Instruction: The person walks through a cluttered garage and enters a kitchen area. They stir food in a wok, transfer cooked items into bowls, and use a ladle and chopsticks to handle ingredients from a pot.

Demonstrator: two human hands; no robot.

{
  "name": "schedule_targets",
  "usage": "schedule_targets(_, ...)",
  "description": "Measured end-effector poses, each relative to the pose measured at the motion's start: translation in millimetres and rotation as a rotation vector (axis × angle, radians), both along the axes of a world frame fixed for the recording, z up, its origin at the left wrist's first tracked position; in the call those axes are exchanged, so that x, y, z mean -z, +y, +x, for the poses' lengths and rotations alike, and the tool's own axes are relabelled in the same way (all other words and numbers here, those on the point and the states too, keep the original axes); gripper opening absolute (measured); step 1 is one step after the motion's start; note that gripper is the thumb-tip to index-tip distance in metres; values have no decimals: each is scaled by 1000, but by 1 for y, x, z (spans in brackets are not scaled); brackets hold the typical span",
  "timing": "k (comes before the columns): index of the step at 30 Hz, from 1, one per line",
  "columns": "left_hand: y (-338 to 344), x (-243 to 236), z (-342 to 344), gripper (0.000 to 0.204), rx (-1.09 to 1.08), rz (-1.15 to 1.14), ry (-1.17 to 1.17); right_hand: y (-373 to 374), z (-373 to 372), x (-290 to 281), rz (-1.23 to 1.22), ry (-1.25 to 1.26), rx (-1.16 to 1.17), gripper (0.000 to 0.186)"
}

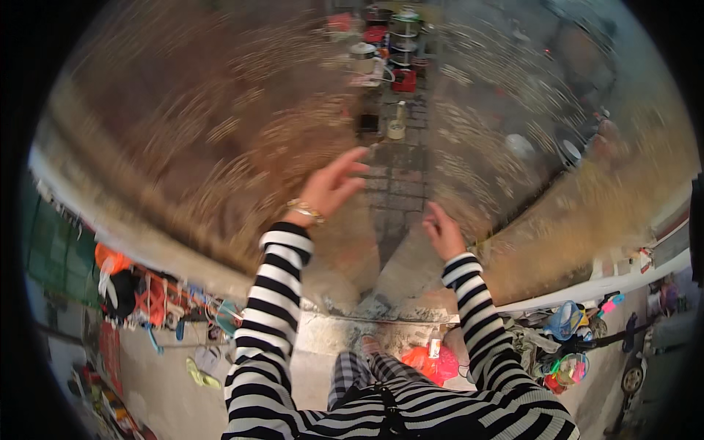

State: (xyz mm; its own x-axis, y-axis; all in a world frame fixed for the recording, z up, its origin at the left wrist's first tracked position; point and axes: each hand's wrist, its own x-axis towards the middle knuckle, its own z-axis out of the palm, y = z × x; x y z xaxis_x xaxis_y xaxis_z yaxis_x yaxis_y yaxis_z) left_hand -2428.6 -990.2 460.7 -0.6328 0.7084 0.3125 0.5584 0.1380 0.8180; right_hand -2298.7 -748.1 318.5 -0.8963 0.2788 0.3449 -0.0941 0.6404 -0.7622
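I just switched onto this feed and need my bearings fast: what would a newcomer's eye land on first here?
First, the two arms in black-and-white striped sleeves rising from the bottom edge, the left hand open with spread fingers and a gold bracelet, the right hand lower, both empty. Ahead, a paved path runs up the middle between blurred brown ground to stacked pots and a kettle at top centre. Colourful clutter lines the lower left and right.

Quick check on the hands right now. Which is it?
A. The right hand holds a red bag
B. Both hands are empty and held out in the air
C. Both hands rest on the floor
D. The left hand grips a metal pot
B: the left hand is spread open and the right hand is loosely curled, both raised with nothing in them.
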Motion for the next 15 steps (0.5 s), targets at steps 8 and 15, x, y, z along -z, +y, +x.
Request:
schedule_targets(8,-38,-7,-185,42,-331,285,-47,150,40,-6,-147,-16,728,35)
schedule_targets(15,-21,-50,-297,39,-555,240,49,153,9,-32,4,-449,1040,47)
